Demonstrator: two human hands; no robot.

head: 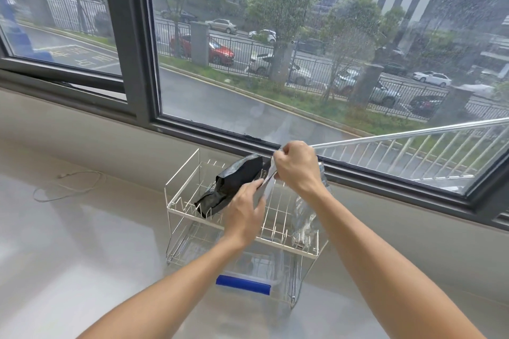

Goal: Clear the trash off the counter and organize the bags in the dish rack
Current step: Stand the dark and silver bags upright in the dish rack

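Left hand [243,212] and right hand [296,165] both pinch a thin silvery bag [267,184] above the white wire dish rack [181,202], beside a crumpled black bag [231,184].

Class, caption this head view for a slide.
Both hands, left and right, hold a silver bag over the dish rack, beside a black bag.

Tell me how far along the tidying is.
Done: black bag and silvery bag sit in the dish rack. In hand: left hand and right hand hold a thin silver bag over it. Left: white cable on the counter.
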